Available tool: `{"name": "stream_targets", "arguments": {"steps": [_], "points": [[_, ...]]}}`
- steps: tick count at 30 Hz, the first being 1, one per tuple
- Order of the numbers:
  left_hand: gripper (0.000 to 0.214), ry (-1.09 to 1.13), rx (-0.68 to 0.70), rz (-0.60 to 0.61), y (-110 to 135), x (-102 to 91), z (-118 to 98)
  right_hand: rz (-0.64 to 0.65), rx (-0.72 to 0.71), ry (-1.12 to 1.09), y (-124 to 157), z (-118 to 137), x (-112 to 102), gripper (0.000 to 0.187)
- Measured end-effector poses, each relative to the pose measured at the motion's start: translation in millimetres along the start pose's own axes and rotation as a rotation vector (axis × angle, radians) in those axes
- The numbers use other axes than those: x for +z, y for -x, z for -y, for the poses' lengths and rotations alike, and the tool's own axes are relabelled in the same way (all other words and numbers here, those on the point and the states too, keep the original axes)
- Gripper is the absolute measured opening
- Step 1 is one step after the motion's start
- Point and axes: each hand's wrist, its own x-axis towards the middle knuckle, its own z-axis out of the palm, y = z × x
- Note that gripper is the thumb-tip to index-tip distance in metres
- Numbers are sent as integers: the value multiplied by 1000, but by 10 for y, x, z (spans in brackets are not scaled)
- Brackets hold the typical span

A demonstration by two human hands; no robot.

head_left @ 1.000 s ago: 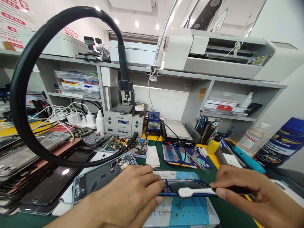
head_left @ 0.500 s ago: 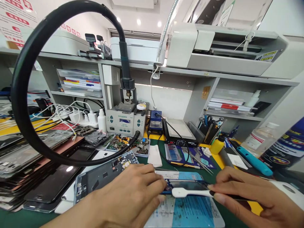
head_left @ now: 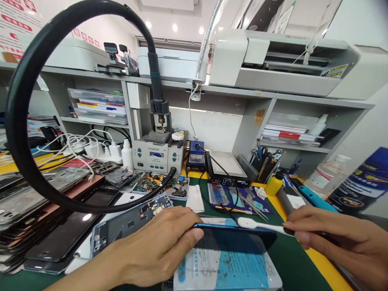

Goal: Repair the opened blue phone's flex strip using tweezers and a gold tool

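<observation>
My left hand (head_left: 157, 246) grips the left end of a blue phone (head_left: 233, 238), which is tilted up off a pale blue work pad (head_left: 230, 270). My right hand (head_left: 330, 242) pinches the dark handle of a white-tipped brush (head_left: 257, 224). Its white head rests along the phone's raised far edge. The phone's dark underside faces me.
A thick black hose (head_left: 30, 85) loops from the grey rework station (head_left: 159, 153). Stacked phone frames and screens (head_left: 51, 202) lie left. A hot plate (head_left: 228, 167), tweezers (head_left: 251, 204), yellow bottle (head_left: 273, 185) and blue can (head_left: 360, 186) stand behind and right. A printer (head_left: 287, 64) sits on the shelf.
My left hand has tipped the phone up so its far edge rises. The brush has moved from the phone's near side up to that far edge.
</observation>
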Motion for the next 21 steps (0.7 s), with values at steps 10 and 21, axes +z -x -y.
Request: {"name": "stream_targets", "arguments": {"steps": [10,21], "points": [[31,70,2,-44,-44,40,36,438,61,-59,-341,264,-134,25],[16,89,-35,-42,-45,17,-17,476,149,-394,-526,393,-65,31]]}}
